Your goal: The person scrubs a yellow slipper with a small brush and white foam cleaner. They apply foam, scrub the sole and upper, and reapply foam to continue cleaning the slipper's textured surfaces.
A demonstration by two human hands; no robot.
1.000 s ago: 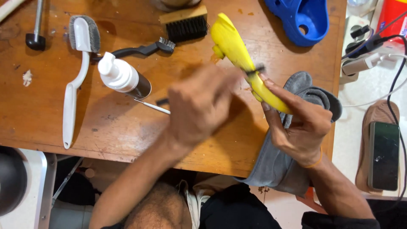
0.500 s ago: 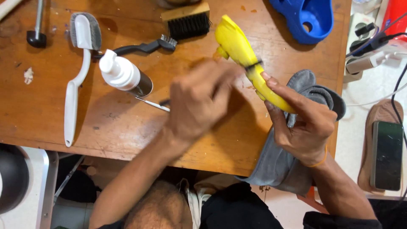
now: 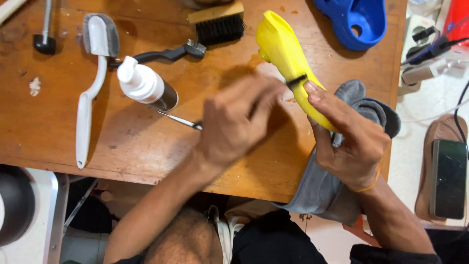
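While right hand [image 3: 354, 142] grips yellow shoe [image 3: 286, 54]; left hand [image 3: 234, 122] pinches small brush [image 3: 296, 80].

Yellow moulded shoe [image 3: 286, 58]: glossy, one-piece, smooth rounded end pointing up and away over the wooden worktop [image 3: 146, 127], other end lower right. Held tilted, raised above the worktop surface, not lying flat. Small black brush head [image 3: 297, 80] touching its side at mid-length. Grey cloth [image 3: 337, 181] bunched behind and beneath its lower end, draped over the worktop's near edge.
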